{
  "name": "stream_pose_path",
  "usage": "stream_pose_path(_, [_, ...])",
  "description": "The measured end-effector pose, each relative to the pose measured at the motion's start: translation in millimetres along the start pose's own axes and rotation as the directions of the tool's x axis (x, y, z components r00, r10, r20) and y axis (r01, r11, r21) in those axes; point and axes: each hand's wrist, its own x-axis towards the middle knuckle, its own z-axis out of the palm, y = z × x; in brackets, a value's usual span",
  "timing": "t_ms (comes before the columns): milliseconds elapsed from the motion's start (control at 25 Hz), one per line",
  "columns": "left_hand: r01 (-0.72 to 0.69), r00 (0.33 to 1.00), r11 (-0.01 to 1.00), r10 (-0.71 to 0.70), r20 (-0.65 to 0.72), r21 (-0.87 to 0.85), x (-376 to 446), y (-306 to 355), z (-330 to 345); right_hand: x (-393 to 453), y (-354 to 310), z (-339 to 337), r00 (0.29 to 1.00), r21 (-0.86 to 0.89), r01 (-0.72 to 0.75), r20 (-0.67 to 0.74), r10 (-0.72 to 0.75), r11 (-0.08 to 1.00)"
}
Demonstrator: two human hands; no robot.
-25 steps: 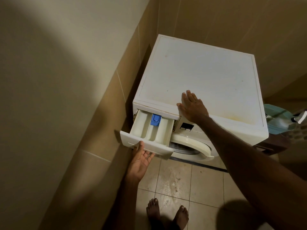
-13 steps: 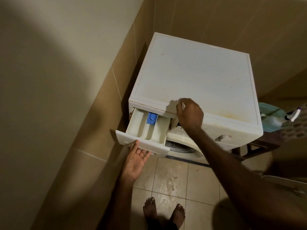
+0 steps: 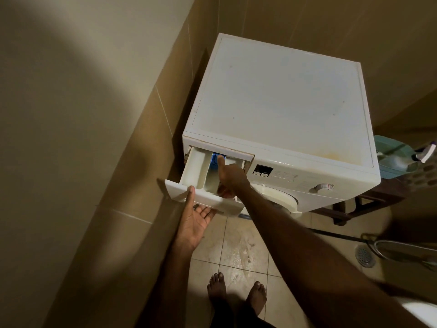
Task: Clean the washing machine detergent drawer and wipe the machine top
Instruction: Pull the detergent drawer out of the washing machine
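Tiled walls and a tiled floor (image 3: 238, 247) enclose a corner where the washing machine (image 3: 279, 110) stands. Its detergent drawer (image 3: 208, 178), at 9 o'clock on the front panel, is pulled out. We see the left hand (image 3: 194, 223) cupped palm-up under the drawer front, thumb laid on the upper edge, supporting it. The right hand (image 3: 230, 176) reaches into the drawer, one finger extended onto the blue tab (image 3: 215, 159) at 12 o'clock of the compartments, the other fingers curled. We judge the step to be freeing the drawer for cleaning; next, we expect pressing the tab while drawing the drawer outward. The machine top is not yet wiped.
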Motion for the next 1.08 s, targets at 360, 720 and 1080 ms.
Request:
stream_pose_path(360, [0.052, 0.999, 0.997, -0.051, -0.007, 0.058, 12, 0, -4, 16, -9, 5, 0.998, -0.263, 0.032, 0.057, -0.018, 0.964])
stream_pose_path(720, [0.062, 0.99, 0.989, -0.044, -0.13, 0.137, 19, 7, 10, 23, -9, 9, 0.992, -0.288, 0.108, 0.096, -0.084, 0.952])
stream_pose_path(1080, [0.024, 0.993, 0.961, 0.01, -0.122, 0.275, 13, -2, -15, 13, 5, 20, 0.986, -0.354, 0.157, 0.116, -0.123, 0.922])
